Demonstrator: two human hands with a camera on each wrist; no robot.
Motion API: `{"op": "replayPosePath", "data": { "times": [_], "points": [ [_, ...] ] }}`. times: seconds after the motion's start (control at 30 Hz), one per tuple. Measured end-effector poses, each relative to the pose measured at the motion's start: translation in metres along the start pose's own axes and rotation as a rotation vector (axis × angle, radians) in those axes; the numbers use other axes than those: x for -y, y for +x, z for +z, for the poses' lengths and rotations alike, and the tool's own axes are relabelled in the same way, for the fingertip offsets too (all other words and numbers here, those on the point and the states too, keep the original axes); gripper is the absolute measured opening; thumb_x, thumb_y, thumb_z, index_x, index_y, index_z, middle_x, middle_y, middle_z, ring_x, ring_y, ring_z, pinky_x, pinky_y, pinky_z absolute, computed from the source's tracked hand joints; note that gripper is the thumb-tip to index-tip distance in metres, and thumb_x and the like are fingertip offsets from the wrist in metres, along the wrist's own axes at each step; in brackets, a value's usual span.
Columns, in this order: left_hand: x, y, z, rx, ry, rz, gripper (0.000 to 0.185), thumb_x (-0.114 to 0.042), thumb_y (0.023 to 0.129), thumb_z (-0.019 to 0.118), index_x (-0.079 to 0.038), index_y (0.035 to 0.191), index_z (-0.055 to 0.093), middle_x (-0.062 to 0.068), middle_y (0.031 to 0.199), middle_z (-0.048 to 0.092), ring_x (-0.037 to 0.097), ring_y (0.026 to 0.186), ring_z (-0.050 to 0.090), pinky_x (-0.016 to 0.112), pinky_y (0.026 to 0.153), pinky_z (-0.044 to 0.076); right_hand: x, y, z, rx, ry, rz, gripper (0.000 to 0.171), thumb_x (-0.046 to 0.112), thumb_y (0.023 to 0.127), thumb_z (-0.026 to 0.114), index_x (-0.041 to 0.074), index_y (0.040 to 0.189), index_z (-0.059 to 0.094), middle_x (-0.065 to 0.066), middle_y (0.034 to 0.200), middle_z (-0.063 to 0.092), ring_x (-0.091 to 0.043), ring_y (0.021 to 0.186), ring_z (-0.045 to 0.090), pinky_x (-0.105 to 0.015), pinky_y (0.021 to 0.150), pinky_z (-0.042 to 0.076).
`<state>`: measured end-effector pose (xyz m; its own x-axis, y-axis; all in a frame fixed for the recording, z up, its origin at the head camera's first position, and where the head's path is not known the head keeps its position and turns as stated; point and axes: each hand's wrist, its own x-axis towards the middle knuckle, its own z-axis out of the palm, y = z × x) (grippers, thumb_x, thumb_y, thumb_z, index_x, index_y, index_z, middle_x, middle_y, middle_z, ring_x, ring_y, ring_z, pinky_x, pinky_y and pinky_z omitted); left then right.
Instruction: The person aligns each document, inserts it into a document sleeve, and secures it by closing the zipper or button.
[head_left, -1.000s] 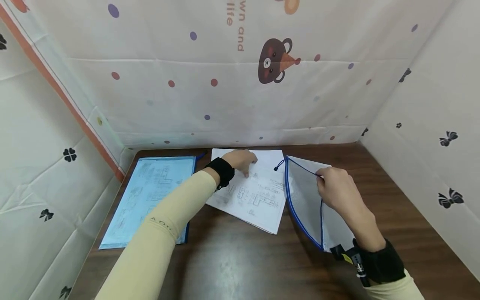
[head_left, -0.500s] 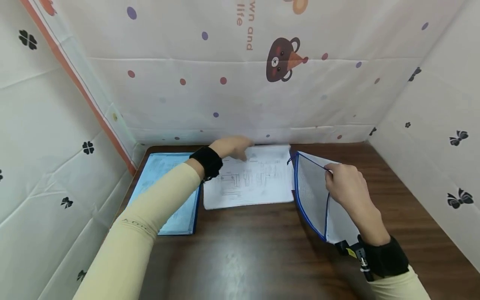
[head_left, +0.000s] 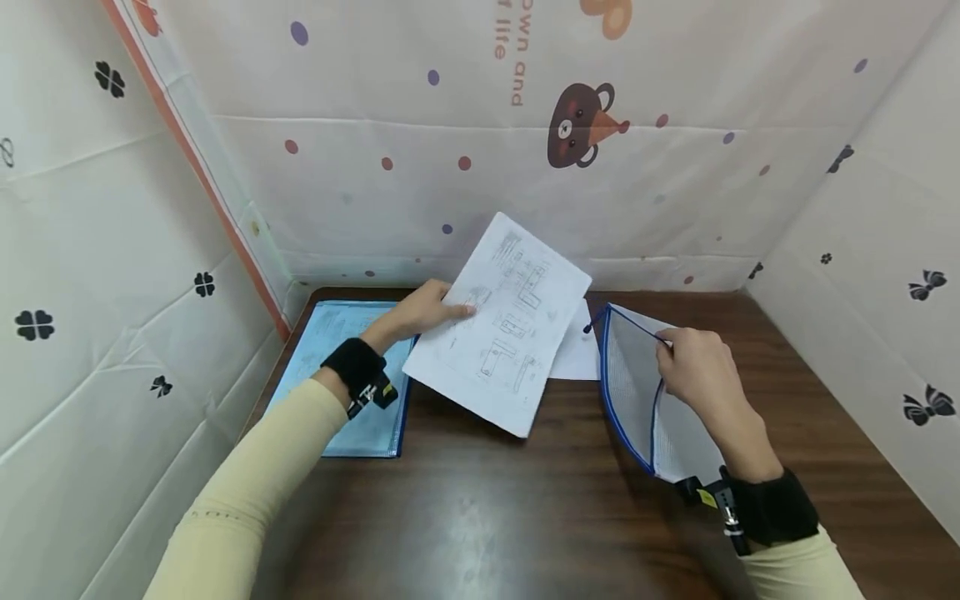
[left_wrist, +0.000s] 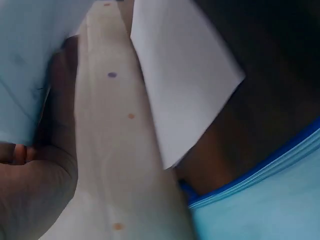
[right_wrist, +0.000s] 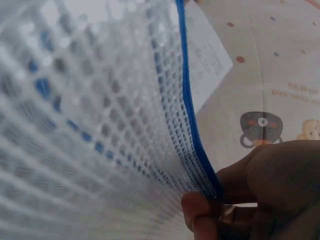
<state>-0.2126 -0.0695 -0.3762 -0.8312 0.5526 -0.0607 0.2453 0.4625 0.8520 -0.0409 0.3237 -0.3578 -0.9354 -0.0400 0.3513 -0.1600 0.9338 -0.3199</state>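
Observation:
My left hand [head_left: 426, 310] grips a white paper sheet [head_left: 510, 333] by its left edge, thumb on top; line drawings cover it. The sheet is raised and tilted above the table; whether it is a single sheet I cannot tell. With my right hand [head_left: 697, 364] I pinch the blue zippered edge of a white mesh zipper pouch [head_left: 628, 392], whose mouth gapes toward the left. In the right wrist view, thumb and fingers close on the mesh [right_wrist: 125, 130] near the zipper. Another white paper [head_left: 576, 354] lies on the table between the raised sheet and the pouch.
A light blue zipper pouch [head_left: 363, 417] with printed paper inside lies at the left, partly under my left forearm. The brown wooden table [head_left: 465, 508] is bounded by white printed cloth walls [head_left: 360, 208] at the back and both sides.
My left hand has drawn the upper paper up off the table and toward the left, turning it and uncovering paper beneath. The right hand keeps its hold on the mesh pouch.

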Motion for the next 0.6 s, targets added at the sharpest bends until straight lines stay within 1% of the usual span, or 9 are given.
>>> {"op": "replayPosePath", "data": {
  "times": [0.07, 0.13, 0.23, 0.33, 0.43, 0.5, 0.6],
  "points": [
    [0.011, -0.008, 0.008, -0.040, -0.070, -0.036, 0.027, -0.033, 0.107, 0.068, -0.012, 0.124, 0.071, 0.009, 0.099, 0.078, 0.029, 0.081, 0.079, 0.044, 0.069, 0.065, 0.001, 0.002, 0.001, 0.011, -0.003, -0.006, 0.030, 0.000, 0.101, 0.054, -0.018, 0.119, 0.069, -0.018, 0.071, 0.069, -0.012, 0.042, 0.054, -0.030, 0.038, 0.038],
    [0.020, -0.014, 0.017, -0.073, -0.127, -0.070, 0.028, -0.033, 0.107, 0.067, -0.014, 0.127, 0.070, 0.008, 0.101, 0.078, 0.028, 0.083, 0.079, 0.043, 0.070, 0.065, 0.001, 0.005, 0.003, 0.007, -0.013, -0.023, 0.030, 0.000, 0.100, 0.054, -0.018, 0.118, 0.069, -0.017, 0.071, 0.069, -0.013, 0.042, 0.052, -0.029, 0.038, 0.036],
    [0.027, -0.022, 0.028, -0.089, -0.210, -0.100, 0.028, -0.029, 0.108, 0.066, -0.013, 0.130, 0.069, 0.009, 0.103, 0.078, 0.029, 0.086, 0.079, 0.042, 0.072, 0.065, 0.001, 0.008, 0.007, -0.012, -0.013, -0.051, 0.029, -0.001, 0.100, 0.055, -0.018, 0.117, 0.070, -0.017, 0.069, 0.069, -0.012, 0.041, 0.051, -0.029, 0.038, 0.036],
    [0.028, -0.029, 0.036, -0.083, -0.267, -0.113, 0.027, -0.026, 0.108, 0.065, -0.012, 0.131, 0.069, 0.010, 0.105, 0.078, 0.029, 0.087, 0.079, 0.043, 0.073, 0.065, -0.001, 0.011, 0.009, -0.020, 0.004, -0.066, 0.027, 0.000, 0.101, 0.057, -0.019, 0.116, 0.070, -0.012, 0.062, 0.067, -0.010, 0.041, 0.054, -0.029, 0.038, 0.039],
    [0.027, -0.033, 0.042, -0.059, -0.293, -0.117, 0.028, -0.024, 0.108, 0.066, -0.011, 0.131, 0.070, 0.010, 0.105, 0.078, 0.029, 0.087, 0.079, 0.043, 0.073, 0.065, -0.002, 0.014, 0.012, -0.004, 0.019, -0.071, 0.027, 0.001, 0.102, 0.057, -0.019, 0.116, 0.070, -0.005, 0.056, 0.063, -0.010, 0.041, 0.055, -0.030, 0.039, 0.040],
    [0.027, -0.035, 0.044, -0.038, -0.306, -0.118, 0.028, -0.023, 0.107, 0.066, -0.010, 0.132, 0.070, 0.010, 0.106, 0.079, 0.029, 0.087, 0.079, 0.044, 0.072, 0.065, -0.003, 0.015, 0.013, 0.007, 0.027, -0.068, 0.028, 0.002, 0.102, 0.057, -0.018, 0.116, 0.070, -0.003, 0.056, 0.063, -0.010, 0.041, 0.056, -0.030, 0.039, 0.040],
    [0.026, -0.037, 0.047, -0.012, -0.325, -0.114, 0.028, -0.021, 0.107, 0.066, -0.008, 0.131, 0.070, 0.011, 0.106, 0.079, 0.031, 0.086, 0.079, 0.045, 0.071, 0.065, -0.003, 0.018, 0.014, 0.025, 0.042, -0.060, 0.028, 0.002, 0.103, 0.056, -0.018, 0.117, 0.070, -0.006, 0.061, 0.065, -0.010, 0.043, 0.057, -0.030, 0.040, 0.041]
  ]
}}
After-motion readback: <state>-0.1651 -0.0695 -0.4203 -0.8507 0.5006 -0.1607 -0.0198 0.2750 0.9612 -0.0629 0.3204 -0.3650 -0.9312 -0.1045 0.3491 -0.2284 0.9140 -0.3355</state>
